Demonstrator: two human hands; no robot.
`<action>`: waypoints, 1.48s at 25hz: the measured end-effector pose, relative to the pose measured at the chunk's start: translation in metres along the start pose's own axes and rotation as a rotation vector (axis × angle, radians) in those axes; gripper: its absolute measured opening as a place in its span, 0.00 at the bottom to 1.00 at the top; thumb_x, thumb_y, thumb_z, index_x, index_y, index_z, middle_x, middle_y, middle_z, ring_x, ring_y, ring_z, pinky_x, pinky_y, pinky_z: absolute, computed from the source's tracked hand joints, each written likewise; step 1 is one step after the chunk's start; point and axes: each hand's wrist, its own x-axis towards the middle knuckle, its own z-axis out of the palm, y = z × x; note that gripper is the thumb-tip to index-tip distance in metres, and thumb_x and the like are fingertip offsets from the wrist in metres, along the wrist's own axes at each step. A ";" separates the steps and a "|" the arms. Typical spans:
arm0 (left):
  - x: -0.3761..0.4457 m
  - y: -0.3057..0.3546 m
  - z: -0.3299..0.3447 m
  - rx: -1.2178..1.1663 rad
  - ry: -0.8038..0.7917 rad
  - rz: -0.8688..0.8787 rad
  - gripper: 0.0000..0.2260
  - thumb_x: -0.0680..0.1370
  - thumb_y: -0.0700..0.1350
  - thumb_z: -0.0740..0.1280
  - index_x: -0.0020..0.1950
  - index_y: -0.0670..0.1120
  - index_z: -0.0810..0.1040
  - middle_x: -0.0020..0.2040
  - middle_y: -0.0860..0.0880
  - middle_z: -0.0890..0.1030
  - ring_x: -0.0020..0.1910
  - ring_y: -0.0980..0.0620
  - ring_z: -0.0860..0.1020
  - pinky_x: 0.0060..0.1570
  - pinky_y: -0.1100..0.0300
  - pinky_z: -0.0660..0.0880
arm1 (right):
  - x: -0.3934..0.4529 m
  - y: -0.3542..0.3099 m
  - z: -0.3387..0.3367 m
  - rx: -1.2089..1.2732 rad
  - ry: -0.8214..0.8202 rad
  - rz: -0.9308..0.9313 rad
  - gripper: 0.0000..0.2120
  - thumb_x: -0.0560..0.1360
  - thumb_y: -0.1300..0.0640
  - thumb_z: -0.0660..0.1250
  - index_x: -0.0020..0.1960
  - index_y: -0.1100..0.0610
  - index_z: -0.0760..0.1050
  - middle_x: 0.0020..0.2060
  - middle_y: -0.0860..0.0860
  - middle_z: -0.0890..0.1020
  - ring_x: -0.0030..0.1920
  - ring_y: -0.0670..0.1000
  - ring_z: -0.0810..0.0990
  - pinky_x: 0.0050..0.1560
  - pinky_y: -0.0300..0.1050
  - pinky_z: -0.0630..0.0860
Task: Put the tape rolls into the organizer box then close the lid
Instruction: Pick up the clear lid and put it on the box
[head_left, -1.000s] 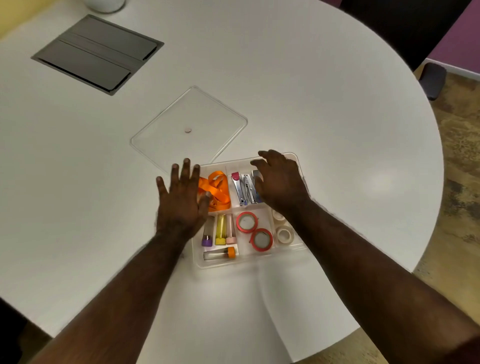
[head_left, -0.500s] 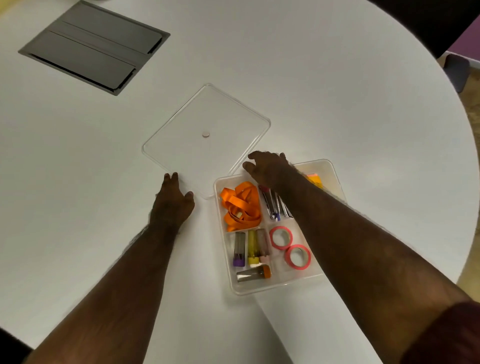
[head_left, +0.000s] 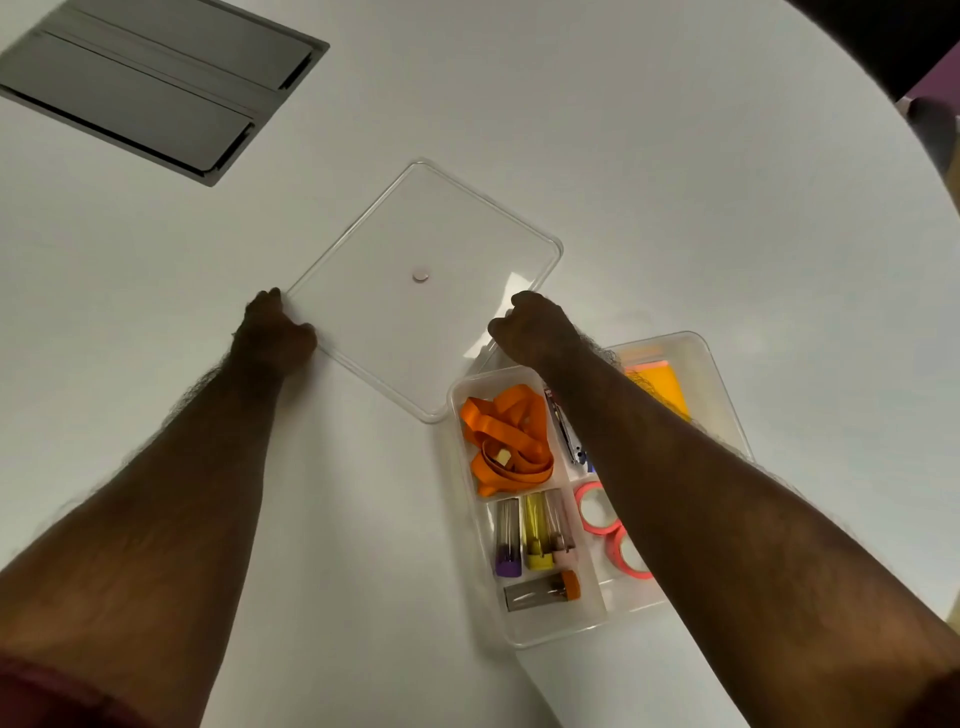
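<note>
The clear organizer box (head_left: 470, 499) sits open on the white table at the lower right. Two pink tape rolls (head_left: 597, 512) lie in one of its compartments, partly hidden under my right forearm. The clear square lid (head_left: 415, 244) lies flat on the table to the upper left of the box. My left hand (head_left: 272, 332) is curled on the lid's left corner. My right hand (head_left: 535, 327) is curled on the lid's right edge, just above the box.
In the box are an orange ribbon (head_left: 511, 441), several small vials (head_left: 530, 530), a metal clipper (head_left: 566, 431) and orange-yellow sticky notes (head_left: 657, 387). A grey hatch (head_left: 150, 88) is set in the table at the upper left. The table edge curves at the right.
Both hands left the box and moved up to the lid, the left to its left corner, the right to its right edge. The view shifted closer and leftward.
</note>
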 end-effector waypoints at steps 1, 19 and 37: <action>0.001 0.000 -0.001 -0.039 0.028 -0.002 0.29 0.78 0.40 0.64 0.78 0.40 0.58 0.79 0.39 0.59 0.78 0.40 0.59 0.77 0.47 0.56 | 0.000 -0.001 -0.002 0.055 0.003 0.024 0.12 0.67 0.57 0.62 0.30 0.53 0.60 0.31 0.49 0.68 0.42 0.58 0.72 0.41 0.43 0.67; -0.092 0.085 -0.105 -0.936 0.383 0.362 0.09 0.77 0.42 0.65 0.48 0.56 0.81 0.47 0.49 0.82 0.40 0.53 0.84 0.44 0.52 0.83 | -0.034 -0.002 -0.086 1.250 -0.311 0.073 0.27 0.78 0.35 0.53 0.63 0.55 0.70 0.58 0.55 0.81 0.55 0.56 0.82 0.49 0.50 0.79; -0.362 0.022 0.056 -0.088 0.278 1.066 0.11 0.80 0.42 0.61 0.54 0.51 0.82 0.46 0.51 0.81 0.51 0.52 0.79 0.70 0.56 0.70 | -0.125 0.209 -0.160 0.624 -0.211 0.149 0.11 0.78 0.50 0.65 0.59 0.45 0.79 0.43 0.45 0.76 0.39 0.46 0.72 0.39 0.38 0.71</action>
